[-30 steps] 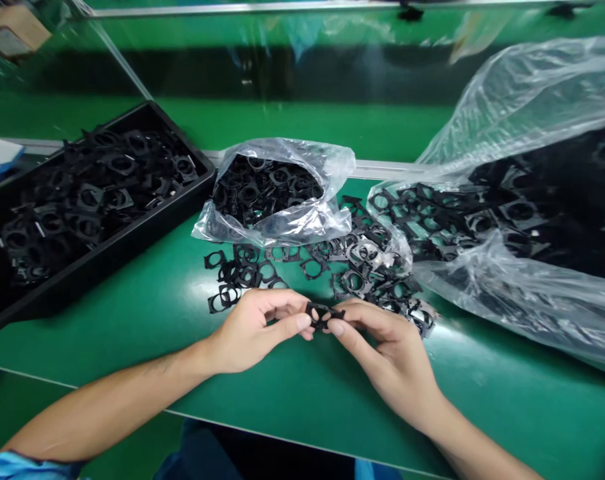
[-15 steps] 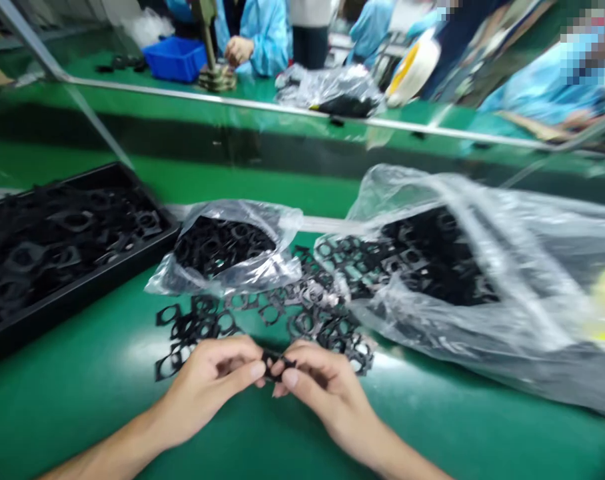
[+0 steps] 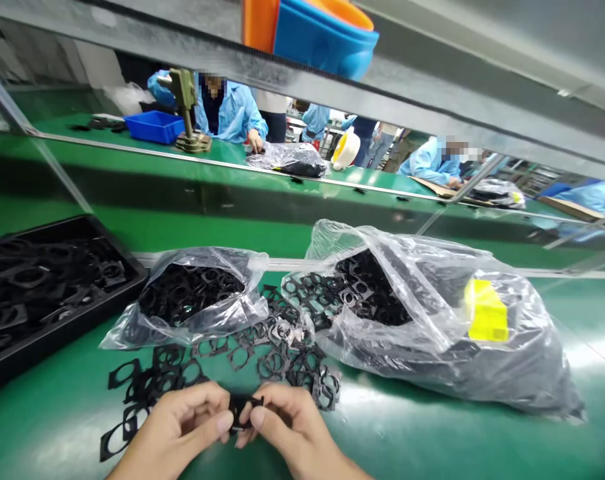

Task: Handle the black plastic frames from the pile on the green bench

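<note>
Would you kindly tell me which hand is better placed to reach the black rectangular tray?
Probably left. Both hands pinch the small black plastic frame, but the left hand lies towards the black rectangular tray, while the right hand sits nearer the large clear plastic bag.

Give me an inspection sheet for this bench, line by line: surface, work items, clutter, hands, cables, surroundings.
Surface: green table, glossy, with glare patches.
Work items: one black part pinched between both hands; loose parts scattered just beyond.
Clutter: small bag and large bag, both clear plastic and holding black parts; yellow item inside the large one; black tray of parts at the left.
Hands: left hand and right hand, fingers closed on the part.
Cables: nothing seen.
Surroundings: people in blue coats at the far bench; blue bin; metal rail overhead.
</note>
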Tool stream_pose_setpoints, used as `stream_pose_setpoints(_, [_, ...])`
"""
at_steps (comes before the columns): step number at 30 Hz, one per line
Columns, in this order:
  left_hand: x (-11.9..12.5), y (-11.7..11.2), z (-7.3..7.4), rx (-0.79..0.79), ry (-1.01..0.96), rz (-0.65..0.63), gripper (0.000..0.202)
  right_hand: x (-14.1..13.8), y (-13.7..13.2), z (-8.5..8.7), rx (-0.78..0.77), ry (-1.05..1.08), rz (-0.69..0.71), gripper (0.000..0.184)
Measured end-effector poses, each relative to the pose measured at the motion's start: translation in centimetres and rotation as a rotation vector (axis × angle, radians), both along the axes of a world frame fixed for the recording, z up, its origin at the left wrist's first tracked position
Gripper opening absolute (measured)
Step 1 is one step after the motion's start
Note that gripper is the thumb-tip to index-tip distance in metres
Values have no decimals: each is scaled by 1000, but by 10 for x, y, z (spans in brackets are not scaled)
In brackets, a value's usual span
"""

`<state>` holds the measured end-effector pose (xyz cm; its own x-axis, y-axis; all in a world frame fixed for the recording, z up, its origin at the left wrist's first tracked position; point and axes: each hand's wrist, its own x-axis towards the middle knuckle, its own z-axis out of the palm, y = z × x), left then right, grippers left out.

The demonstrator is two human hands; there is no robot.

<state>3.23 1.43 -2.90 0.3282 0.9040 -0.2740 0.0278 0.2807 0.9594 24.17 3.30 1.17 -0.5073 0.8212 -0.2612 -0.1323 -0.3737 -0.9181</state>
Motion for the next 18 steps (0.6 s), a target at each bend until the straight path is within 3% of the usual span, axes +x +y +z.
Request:
stream_pose_setpoints(5, [6, -4, 11, -12, -135, -11, 40, 0, 1, 2, -76, 83, 47, 44])
stream_pose_setpoints(12, [-3, 4, 1, -28, -89, -150, 43, -2, 2, -1, -132, 138, 40, 44])
stream_pose_setpoints(18, [5, -6, -2, 51, 42, 46, 43, -7, -4, -12, -177, 59, -37, 49])
